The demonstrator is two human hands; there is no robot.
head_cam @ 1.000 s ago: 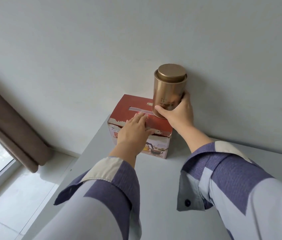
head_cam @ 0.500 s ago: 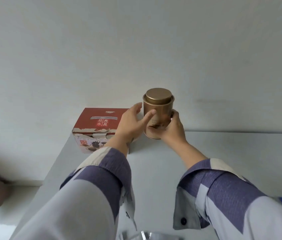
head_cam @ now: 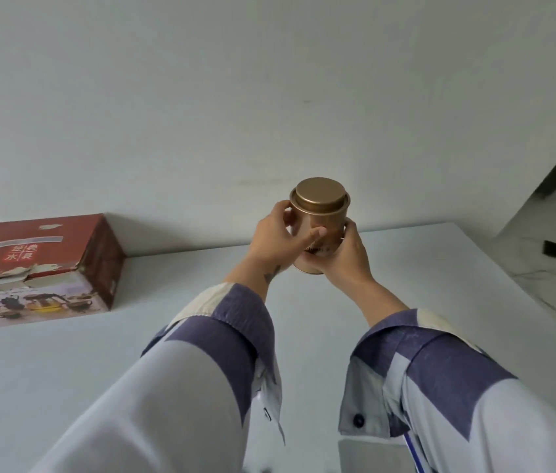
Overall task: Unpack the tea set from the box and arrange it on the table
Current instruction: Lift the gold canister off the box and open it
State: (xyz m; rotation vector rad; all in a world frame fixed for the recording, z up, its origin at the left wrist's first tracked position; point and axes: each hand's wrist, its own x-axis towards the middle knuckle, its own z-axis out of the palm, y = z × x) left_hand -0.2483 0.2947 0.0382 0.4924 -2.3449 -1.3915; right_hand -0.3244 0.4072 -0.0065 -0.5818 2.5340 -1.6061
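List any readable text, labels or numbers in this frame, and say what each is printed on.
"经典" over "水具", roughly as it reads: pale characters on the red top of the box.
Box front, red label at lower left: too small to read.
Gold tin, held in left hand and right hand: print covered, unreadable.

Grey table (head_cam: 174, 336) bears red box (head_cam: 43, 268)

Pale grey sleeves (head_cam: 174, 397), purple-blue blocks, cream cuff patches, dark cuff button (head_cam: 358, 419).
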